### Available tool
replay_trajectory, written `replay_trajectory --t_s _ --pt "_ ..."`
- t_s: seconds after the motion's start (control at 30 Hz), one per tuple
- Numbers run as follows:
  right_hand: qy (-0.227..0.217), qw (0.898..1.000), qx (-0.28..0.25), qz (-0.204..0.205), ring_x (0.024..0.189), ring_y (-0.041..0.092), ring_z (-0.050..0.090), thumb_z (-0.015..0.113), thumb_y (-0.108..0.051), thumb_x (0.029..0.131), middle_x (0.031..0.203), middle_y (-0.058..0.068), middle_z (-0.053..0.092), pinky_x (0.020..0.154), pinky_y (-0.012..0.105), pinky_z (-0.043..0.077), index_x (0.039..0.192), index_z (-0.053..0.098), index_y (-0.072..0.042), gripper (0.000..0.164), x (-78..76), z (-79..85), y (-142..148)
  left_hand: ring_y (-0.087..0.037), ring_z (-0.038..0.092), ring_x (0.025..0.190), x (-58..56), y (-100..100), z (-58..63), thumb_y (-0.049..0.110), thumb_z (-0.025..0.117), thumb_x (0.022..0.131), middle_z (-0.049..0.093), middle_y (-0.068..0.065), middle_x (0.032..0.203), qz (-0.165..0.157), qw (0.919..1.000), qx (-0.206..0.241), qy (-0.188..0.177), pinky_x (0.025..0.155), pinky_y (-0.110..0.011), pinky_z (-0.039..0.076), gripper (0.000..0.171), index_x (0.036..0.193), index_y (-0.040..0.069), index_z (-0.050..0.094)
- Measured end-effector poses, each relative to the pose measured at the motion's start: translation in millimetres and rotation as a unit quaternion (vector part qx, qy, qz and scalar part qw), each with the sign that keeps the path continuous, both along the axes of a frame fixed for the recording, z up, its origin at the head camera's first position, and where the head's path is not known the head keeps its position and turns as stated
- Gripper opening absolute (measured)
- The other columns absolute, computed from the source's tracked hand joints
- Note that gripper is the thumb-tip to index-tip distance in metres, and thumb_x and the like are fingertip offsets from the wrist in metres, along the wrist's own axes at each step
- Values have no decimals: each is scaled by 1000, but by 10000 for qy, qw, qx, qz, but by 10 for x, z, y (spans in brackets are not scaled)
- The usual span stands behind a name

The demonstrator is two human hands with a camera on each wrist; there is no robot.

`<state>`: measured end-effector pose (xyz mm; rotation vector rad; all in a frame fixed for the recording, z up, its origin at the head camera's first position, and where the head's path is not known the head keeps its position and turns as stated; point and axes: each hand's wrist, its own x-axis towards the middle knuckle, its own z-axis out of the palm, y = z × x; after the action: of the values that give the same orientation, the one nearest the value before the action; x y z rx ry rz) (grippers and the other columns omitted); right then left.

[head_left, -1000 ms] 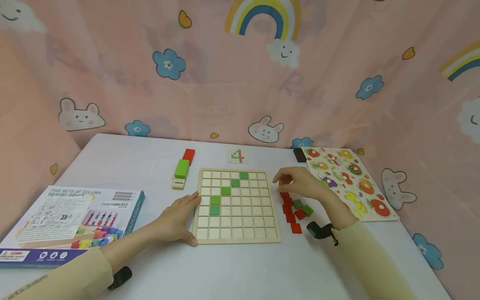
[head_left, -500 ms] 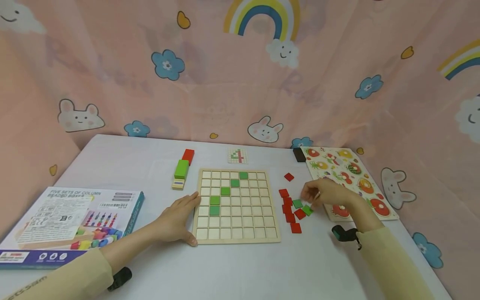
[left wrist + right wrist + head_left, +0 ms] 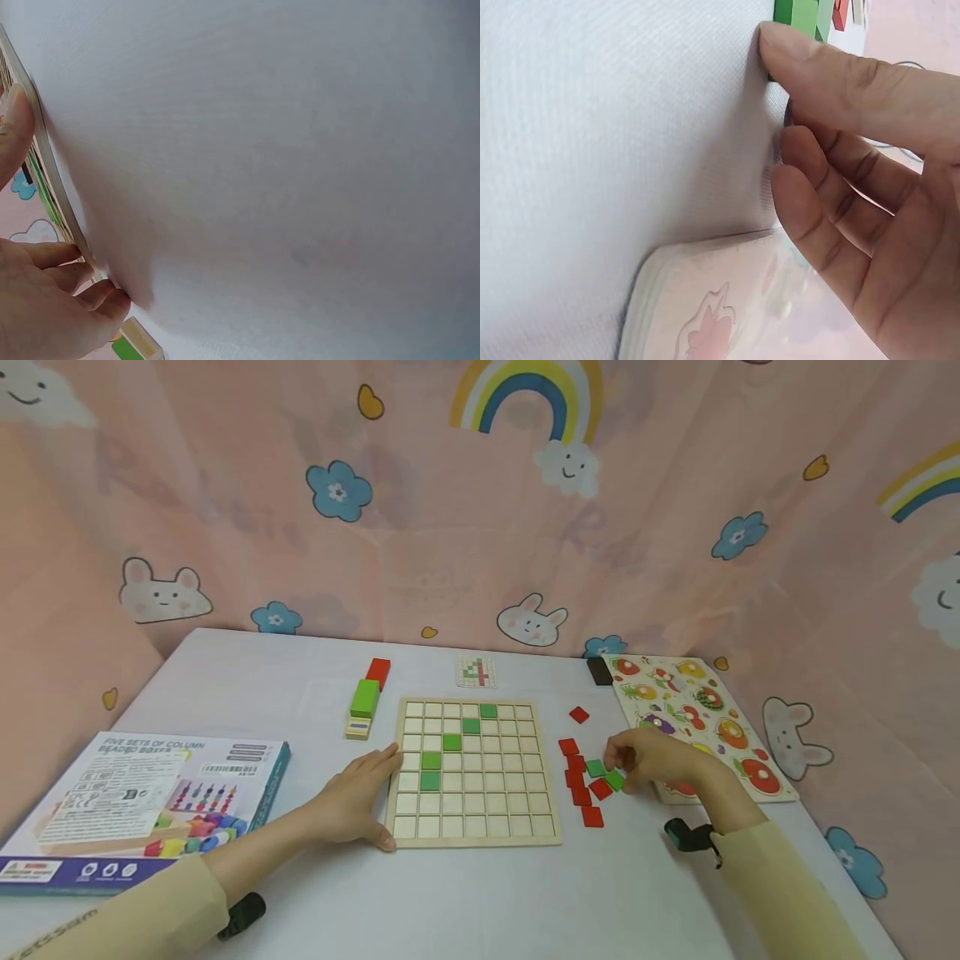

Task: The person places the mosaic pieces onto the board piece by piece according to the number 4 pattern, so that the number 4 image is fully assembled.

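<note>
Left hand (image 3: pixel 354 799), fingers spread, touches the board (image 3: pixel 475 782) beside them. Right hand (image 3: pixel 654 755) bends down, thumb against a green tile (image 3: pixel 615 780); pinch unclear.

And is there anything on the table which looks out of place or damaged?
Only one small square red tile stands out: it lies turned like a diamond, apart from the other loose red and green square tiles, right of the pale wooden grid board. I see no spill or damage.
</note>
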<state>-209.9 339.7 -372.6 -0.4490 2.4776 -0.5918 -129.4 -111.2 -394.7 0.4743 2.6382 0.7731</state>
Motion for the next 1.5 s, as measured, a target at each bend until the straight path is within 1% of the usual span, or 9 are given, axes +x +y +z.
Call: replay_trajectory --t_s 0.2,0.37,0.63,0.73,0.87,1.0,1.1,1.2,1.5 --pt "201 9997 49 144 84 18 52 83 -8 75 86 4 58 71 25 48 89 60 -11 27 -12 14 0 -47 21 150 8 -2 6 27 95 55 22 -19 165 -14 10000 14 -7 111 -72 27 119 153 0 31" --pt "224 9995 150 143 82 17 52 83 -9 75 84 3 57 71 26 47 88 57 -10 29 -35 42 -11 -46 22 149 12 -2 9 27 95 55 23 -19 165 -24 10000 5 9 111 -72 28 119 152 0 32" --pt "-35 9997 79 225 77 17 52 74 -9 83 80 1 58 66 25 44 88 65 -10 10 -85 156 -31 -46 21 150 2 -8 -9 27 95 55 22 -18 165 -21 10000 -2 17 111 -72 28 119 152 0 31" --pt "-18 9998 -135 171 76 18 53 72 -10 84 79 2 59 65 25 45 87 66 -9 7 -104 189 -100 -46 21 150 -7 -5 -12 26 95 56 22 -18 165 -13 10000 -14 27 111 -73 27 119 153 0 31" --pt "152 9980 -591 153 74 17 54 73 -13 83 78 3 62 64 25 47 88 68 -11 7 -116 176 -263 -46 22 150 -2 -4 -7 26 95 55 22 -18 165 -22 10000 -20 44 110 -73 28 119 152 0 32" --pt "547 9928 -1034 241 74 13 55 75 -17 85 78 3 63 64 24 47 89 68 -11 10 -107 126 -479 -46 22 150 8 -10 -10 27 95 55 23 -18 165 -30 10000 -19 52 110 -73 28 119 152 0 32" --pt "843 9882 -1251 276 73 11 55 76 -19 84 77 3 63 65 22 48 89 68 -11 12 -99 78 -669 -45 22 150 6 -13 -14 27 95 56 22 -18 165 -24 10000 -31 50 110 -73 27 119 153 0 31" --pt "951 9852 -1410 232 72 12 55 77 -19 84 78 2 62 65 22 48 89 68 -12 12 -88 33 -876 -45 22 150 1 -16 -19 27 94 56 22 -18 165 -25 10000 -35 62 110 -73 27 119 153 0 31" --pt "408 9808 -1901 117 72 14 57 78 -17 82 79 2 64 68 24 48 89 68 -12 13 -48 -70 -1420 -46 23 149 11 -2 6 26 95 55 24 -19 164 -29 10000 -26 67 110 -73 29 119 152 -1 32"
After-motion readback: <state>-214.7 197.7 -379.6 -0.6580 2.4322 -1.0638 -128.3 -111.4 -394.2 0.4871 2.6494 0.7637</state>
